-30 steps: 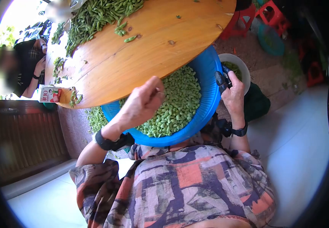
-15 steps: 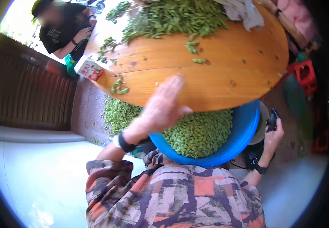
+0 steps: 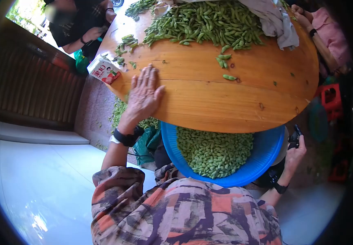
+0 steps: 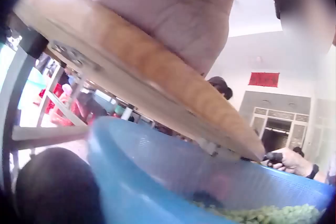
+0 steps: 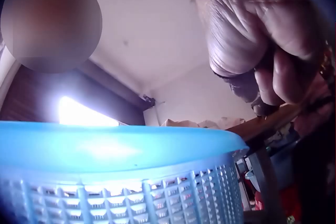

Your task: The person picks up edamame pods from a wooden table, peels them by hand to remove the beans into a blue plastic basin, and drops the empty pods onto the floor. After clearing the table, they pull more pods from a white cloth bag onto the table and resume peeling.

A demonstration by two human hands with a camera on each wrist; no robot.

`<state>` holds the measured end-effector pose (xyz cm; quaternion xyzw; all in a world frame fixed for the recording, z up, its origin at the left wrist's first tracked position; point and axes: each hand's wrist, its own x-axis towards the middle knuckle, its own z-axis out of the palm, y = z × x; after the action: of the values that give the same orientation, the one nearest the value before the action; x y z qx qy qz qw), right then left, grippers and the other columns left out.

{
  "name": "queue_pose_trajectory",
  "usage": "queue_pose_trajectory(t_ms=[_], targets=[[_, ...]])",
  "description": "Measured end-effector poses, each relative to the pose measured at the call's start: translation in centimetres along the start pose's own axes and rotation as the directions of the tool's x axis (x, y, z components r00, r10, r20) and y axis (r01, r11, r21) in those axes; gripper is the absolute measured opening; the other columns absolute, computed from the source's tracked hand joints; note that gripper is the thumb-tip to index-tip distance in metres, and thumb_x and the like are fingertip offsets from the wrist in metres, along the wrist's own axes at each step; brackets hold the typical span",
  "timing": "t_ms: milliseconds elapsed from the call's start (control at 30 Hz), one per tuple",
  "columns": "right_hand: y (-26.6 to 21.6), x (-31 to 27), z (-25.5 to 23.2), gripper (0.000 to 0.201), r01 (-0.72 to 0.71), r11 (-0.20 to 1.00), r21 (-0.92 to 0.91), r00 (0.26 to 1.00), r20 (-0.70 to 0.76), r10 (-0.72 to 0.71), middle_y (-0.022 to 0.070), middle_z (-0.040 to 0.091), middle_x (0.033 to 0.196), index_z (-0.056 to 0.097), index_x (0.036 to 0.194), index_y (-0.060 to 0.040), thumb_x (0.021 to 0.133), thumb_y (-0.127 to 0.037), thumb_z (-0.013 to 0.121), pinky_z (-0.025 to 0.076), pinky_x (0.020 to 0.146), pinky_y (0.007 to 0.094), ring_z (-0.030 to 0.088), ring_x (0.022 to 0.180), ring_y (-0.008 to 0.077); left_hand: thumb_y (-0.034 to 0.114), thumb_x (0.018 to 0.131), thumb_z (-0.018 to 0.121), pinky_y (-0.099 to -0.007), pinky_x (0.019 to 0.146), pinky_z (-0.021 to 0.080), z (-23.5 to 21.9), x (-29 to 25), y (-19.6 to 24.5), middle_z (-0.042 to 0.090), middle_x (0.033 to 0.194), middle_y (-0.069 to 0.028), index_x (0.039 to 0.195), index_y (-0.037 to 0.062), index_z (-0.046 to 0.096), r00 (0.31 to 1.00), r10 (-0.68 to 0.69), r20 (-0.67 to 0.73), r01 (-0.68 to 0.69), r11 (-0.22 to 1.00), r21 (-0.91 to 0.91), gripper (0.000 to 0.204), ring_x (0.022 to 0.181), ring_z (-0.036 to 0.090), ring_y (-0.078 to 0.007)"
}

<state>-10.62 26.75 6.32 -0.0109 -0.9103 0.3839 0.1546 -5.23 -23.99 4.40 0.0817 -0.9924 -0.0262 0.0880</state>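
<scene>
My left hand (image 3: 144,92) rests palm down on the wooden table (image 3: 209,106), near its left front edge, fingers straight and thumb spread. A few green bean pods (image 3: 127,43) lie past its fingertips. My right hand (image 3: 295,155) is beyond the right side of a blue plastic basket (image 3: 268,163), with black covers on its thumb and index finger. In the right wrist view its other fingers (image 5: 283,77) hang curled, and nothing shows in them. Shelled green beans (image 3: 215,153) fill much of the basket, which sits partly under the table edge.
A large heap of bean pods (image 3: 201,24) covers the table's far side, beside a pale cloth (image 3: 278,24). A printed carton (image 3: 104,70) stands at the left edge. Two people sit around the table. Green debris (image 3: 119,112) lies on the floor, and a red stool (image 3: 331,102) stands right.
My left hand has gone from above the basket, fingers curled, leftward and forward onto the table, where it lies flat. My right hand stays beside the basket. The head view has shifted.
</scene>
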Motion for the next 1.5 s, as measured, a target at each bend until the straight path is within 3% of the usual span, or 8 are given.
queue_pose_trajectory(t_ms=[300, 467, 633, 967, 1067, 1167, 1333, 1500], targets=[[0.8, 0.2, -0.6, 0.028, -0.038, 0.999, -0.023, 0.998, -0.045, 0.037, 0.005, 0.063, 0.079, 0.063, 0.122, -0.0012, 0.097, -0.011, 0.054, 0.045, 0.063, 0.0272, 0.055, 0.07, 0.0109, 0.028, 0.099, 0.04, -0.0461, 0.116, 0.022, -1.8, -6.3, -6.2, 0.042, 0.147, -0.0211, 0.141, -0.0037, 0.04, 0.892, -0.451, -0.039, 0.437, 0.837, 0.33, 0.052, 0.139, 0.035, -0.0331], [0.6, 0.6, 0.5, 0.025, 0.075, 0.997, -0.016, 0.994, -0.079, -0.076, 0.006, 0.062, 0.075, 0.064, 0.115, 0.0005, 0.097, -0.013, 0.056, 0.045, 0.062, 0.0277, 0.054, 0.068, 0.0104, 0.022, 0.096, 0.053, -0.0425, 0.113, 0.031, -3.6, -0.9, 0.6, 0.045, 0.143, -0.0212, 0.136, -0.0012, 0.048, 0.964, 0.065, -0.256, -0.062, 0.998, 0.023, 0.047, 0.135, 0.04, -0.0349], [-1.4, -0.1, -0.4, 0.023, 0.084, 0.996, 0.009, 0.992, -0.095, -0.082, 0.0048, 0.061, 0.073, 0.066, 0.113, 0.0007, 0.096, -0.013, 0.058, 0.044, 0.06, 0.0283, 0.052, 0.067, 0.0098, 0.046, 0.099, 0.04, -0.0442, 0.12, 0.013, -0.2, 4.7, 5.5, 0.023, 0.156, -0.0213, 0.149, -0.002, 0.025, 0.957, 0.289, -0.021, -0.289, 0.942, -0.171, 0.07, 0.146, 0.019, -0.0335], [-0.5, 1.0, -0.7, 0.024, 0.098, 0.992, -0.074, 0.995, -0.023, -0.1, 0.0162, 0.068, 0.088, 0.062, 0.115, 0.002, 0.094, -0.009, 0.058, 0.047, 0.069, 0.0295, 0.057, 0.074, 0.0121, 0.034, 0.102, 0.035, -0.0457, 0.119, 0.014, 0.0, -7.3, -5.4, 0.02, 0.158, -0.0186, 0.151, -0.0005, 0.019, 0.964, -0.26, 0.049, 0.263, 0.963, -0.065, 0.062, 0.147, 0.018, -0.0324], [-0.9, 3.3, -0.9, 0.024, 0.206, 0.962, -0.181, 0.978, 0.026, -0.205, 0.0174, 0.066, 0.085, 0.063, 0.114, 0.0016, 0.092, -0.006, 0.058, 0.046, 0.068, 0.0294, 0.055, 0.073, 0.0114, 0.032, 0.099, 0.047, -0.048, 0.116, 0.02, 3.6, -13.3, -10.7, 0.059, 0.126, -0.0209, 0.118, 0.0061, 0.064, 0.929, -0.367, 0.053, 0.358, 0.926, 0.123, 0.036, 0.126, 0.05, -0.0332], [-5.4, 7.2, -2.2, 0.023, 0.173, 0.984, 0.038, 0.973, 0.149, -0.177, 0.0108, 0.059, 0.073, 0.064, 0.111, 0.0009, 0.09, -0.005, 0.059, 0.043, 0.062, 0.0283, 0.048, 0.068, 0.0087, 0.018, 0.094, 0.062, -0.0372, 0.064, 0.049, -0.1, -13.3, -9.3, 0.058, 0.067, -0.0191, 0.07, -0.0006, 0.062, 0.854, -0.439, -0.279, 0.432, 0.897, -0.089, 0.03, 0.056, 0.057, -0.023], [-13.5, 12.0, -2.1, 0.022, 0.344, 0.933, 0.109, 0.892, 0.273, -0.361, 0.0033, 0.051, 0.066, 0.066, 0.107, -0.0007, 0.088, -0.005, 0.057, 0.039, 0.056, 0.0286, 0.046, 0.062, 0.0094, 0.008, 0.097, 0.052, -0.0306, 0.053, 0.04, -8.8, -3.9, -1.5, 0.051, 0.064, -0.0101, 0.094, -0.0026, 0.059, 0.886, -0.248, -0.392, -0.027, 0.816, -0.578, 0.014, 0.058, 0.047, -0.0122], [-16.4, 19.3, 4.9, 0.035, 0.701, 0.712, 0.044, 0.619, 0.459, -0.637, 0.0226, 0.054, 0.07, 0.065, 0.106, -0.0011, 0.075, -0.007, 0.05, 0.043, 0.061, 0.0394, 0.051, 0.062, 0.0309, -0.001, 0.089, 0.054, -0.0355, 0.089, 0.049, -10.6, 8.9, 5.0, 0.057, 0.118, -0.0134, 0.122, 0.0062, 0.06, 0.902, 0.356, -0.244, -0.43, 0.792, -0.434, 0.034, 0.107, 0.059, -0.0289]])
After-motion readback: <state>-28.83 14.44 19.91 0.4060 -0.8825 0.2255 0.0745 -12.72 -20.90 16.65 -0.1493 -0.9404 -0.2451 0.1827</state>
